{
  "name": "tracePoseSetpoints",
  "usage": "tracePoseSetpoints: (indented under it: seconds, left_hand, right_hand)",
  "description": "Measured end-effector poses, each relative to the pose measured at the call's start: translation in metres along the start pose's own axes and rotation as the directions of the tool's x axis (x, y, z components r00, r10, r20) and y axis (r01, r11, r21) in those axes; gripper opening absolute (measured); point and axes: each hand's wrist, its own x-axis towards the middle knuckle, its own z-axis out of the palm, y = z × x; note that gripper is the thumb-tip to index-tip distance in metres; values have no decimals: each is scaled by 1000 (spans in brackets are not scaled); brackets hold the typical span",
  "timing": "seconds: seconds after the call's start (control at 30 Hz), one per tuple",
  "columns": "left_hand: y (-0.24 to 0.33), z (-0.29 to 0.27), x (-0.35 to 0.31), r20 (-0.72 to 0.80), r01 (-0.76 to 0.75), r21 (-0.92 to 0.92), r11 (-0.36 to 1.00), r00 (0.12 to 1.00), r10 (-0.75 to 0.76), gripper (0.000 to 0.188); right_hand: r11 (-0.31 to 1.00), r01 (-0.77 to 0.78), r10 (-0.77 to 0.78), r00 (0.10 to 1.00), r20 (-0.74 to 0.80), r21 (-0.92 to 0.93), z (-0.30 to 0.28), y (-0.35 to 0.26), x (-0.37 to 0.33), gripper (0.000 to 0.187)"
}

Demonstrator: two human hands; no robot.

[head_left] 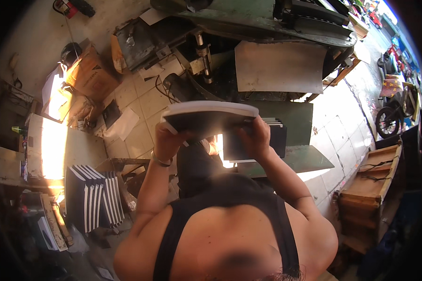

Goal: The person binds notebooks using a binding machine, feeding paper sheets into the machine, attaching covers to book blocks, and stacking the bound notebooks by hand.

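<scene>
A thick book [210, 122] with a dark cover and white page edges is held up in front of me by both hands. My left hand [169, 142] grips its left end, thumb on the dark cover. Around the right end closes my right hand [256, 138], its thumb also on the cover. The fingers behind the book are hidden. Just below and beyond the right hand, a stack of dark books [277, 136] lies on a green board [297, 114].
More dark books [94, 196] stand in a row at the left. A large green machine [248, 21] with a metal sheet [280, 67] stands ahead. A cardboard box [93, 75] sits at the far left, a wooden crate [368, 180] at the right. Farther right is a motorbike [390, 117].
</scene>
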Motion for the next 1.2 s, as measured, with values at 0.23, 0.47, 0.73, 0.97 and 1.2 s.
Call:
tracePoseSetpoints:
  seconds: [0.23,0.47,0.73,0.97,1.2]
  left_hand:
    - [0,3,-18,164,-493,191,849,869,468,20]
    - [-3,1,-23,172,-523,157,838,850,498,26]
    - [-2,-1,-26,196,-509,177,842,857,477,24]
    - [2,3,-28,129,-457,123,881,887,443,16]
    - [-7,-1,-29,62,-402,114,908,915,398,18]
  right_hand:
    - [803,596,-589,797,-132,13,7,21,-9,55]
    - [796,605,-599,793,-107,22,8,17,-12,37]
    - [816,575,-572,818,-54,64,5,17,-18,28]
    - [800,599,-595,797,-103,21,8,6,-10,47]
    - [842,534,-538,842,-45,-74,12,10,-22,47]
